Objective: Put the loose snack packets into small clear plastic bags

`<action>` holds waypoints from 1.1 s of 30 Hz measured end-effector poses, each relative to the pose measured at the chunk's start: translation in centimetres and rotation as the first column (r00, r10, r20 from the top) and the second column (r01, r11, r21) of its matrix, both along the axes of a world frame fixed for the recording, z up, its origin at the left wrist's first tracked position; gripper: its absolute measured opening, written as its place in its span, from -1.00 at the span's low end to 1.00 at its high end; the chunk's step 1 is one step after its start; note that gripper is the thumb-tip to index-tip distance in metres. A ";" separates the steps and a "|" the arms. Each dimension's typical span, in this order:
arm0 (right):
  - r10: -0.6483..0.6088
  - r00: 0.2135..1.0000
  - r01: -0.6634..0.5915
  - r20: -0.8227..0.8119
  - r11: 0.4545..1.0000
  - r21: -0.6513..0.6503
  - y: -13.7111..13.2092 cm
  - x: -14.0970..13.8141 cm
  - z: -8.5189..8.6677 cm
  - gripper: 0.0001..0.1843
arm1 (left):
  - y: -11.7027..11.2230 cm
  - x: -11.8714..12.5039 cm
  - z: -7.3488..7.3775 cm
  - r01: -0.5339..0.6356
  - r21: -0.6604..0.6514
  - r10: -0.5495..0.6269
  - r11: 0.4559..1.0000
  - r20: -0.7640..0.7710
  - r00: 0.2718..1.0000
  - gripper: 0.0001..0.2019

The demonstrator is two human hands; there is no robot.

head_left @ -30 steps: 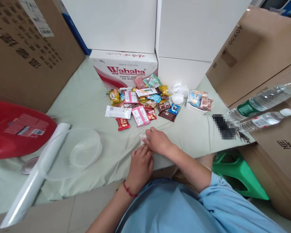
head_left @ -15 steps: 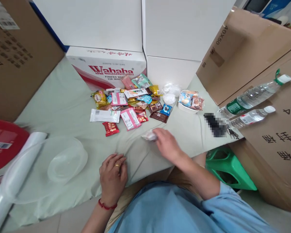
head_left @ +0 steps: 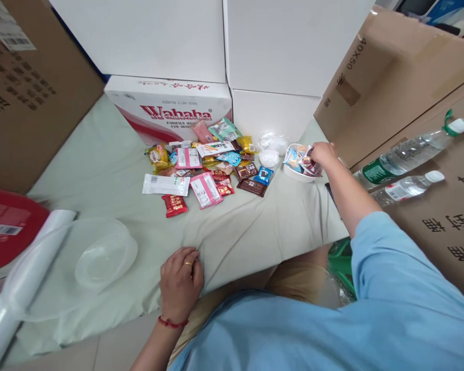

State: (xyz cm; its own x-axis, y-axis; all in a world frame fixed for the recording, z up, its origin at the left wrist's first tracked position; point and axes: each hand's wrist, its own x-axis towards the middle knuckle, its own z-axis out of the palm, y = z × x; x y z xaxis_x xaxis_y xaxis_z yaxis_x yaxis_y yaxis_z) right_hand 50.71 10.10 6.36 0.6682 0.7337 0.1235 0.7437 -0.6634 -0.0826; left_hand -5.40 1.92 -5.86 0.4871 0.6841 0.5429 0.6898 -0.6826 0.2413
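Note:
My right hand (head_left: 325, 153) reaches to the right side of a small white bowl (head_left: 299, 176), its fingers pinched on a snack packet (head_left: 310, 164) at the bowl's rim. A blue snack packet (head_left: 293, 156) lies in the bowl beside it. Part of the held packet is hidden by my fingers. Nearer to me, my left hand (head_left: 181, 281) lies palm down on the pale green cloth, holding nothing, with its fingers loosely bent. A pile of wrapped snacks (head_left: 216, 162) covers the cloth left of the bowl.
Behind the snacks stand a white Wahaha carton (head_left: 178, 105) and white panels. Crumpled white plastic (head_left: 269, 157) sits beside the bowl. Two water bottles (head_left: 406, 188) are at the right. A clear plastic basin (head_left: 104, 257), a white roll (head_left: 34, 273) and a red container (head_left: 11, 226) occupy the left.
My right hand has moved from the front middle of the cloth, where it held a small whitish packet, rightward and away from me to the bowl. My left hand has stayed put.

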 end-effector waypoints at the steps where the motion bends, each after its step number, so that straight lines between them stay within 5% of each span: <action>1: -0.028 0.998 0.029 0.056 0.999 -0.015 0.5 -0.2 -0.6 -0.79 | 0.0 0.0 0.0 -0.003 0.000 0.003 1.000 -0.003 1.000 -0.86; 8: -0.063 0.987 0.043 0.147 0.989 0.138 0.0 0.4 -2.0 -0.63 | -0.1 0.0 -0.2 -0.014 -0.007 0.014 1.000 -0.003 1.000 -0.85; 17: 0.112 0.985 -0.148 0.131 0.940 0.307 0.6 -0.1 -2.0 -0.50 | -0.2 0.1 0.0 -0.026 -0.024 0.026 0.999 -0.010 1.000 -0.85; 21: 0.184 0.981 -0.192 0.056 0.933 0.304 -2.2 -1.2 -0.6 -0.34 | -0.2 0.0 -0.1 -0.017 -0.041 0.017 0.999 -0.002 1.000 -0.84; 24: 0.190 0.956 -0.250 0.222 0.926 0.283 -5.5 -4.0 -0.2 -0.43 | -0.1 0.0 -0.1 -0.009 -0.029 0.009 1.000 0.012 1.000 -0.83; 29: 0.237 0.943 -0.258 0.234 0.964 0.062 -8.7 -9.8 -3.7 -0.48 | 0.0 0.0 0.1 0.012 -0.014 -0.012 1.000 0.003 1.000 -0.84; 33: 0.194 0.963 -0.188 0.188 0.981 -0.046 -8.2 -10.7 -7.0 -0.52 | 0.0 0.1 0.4 0.014 0.004 -0.014 1.000 -0.008 1.000 -0.83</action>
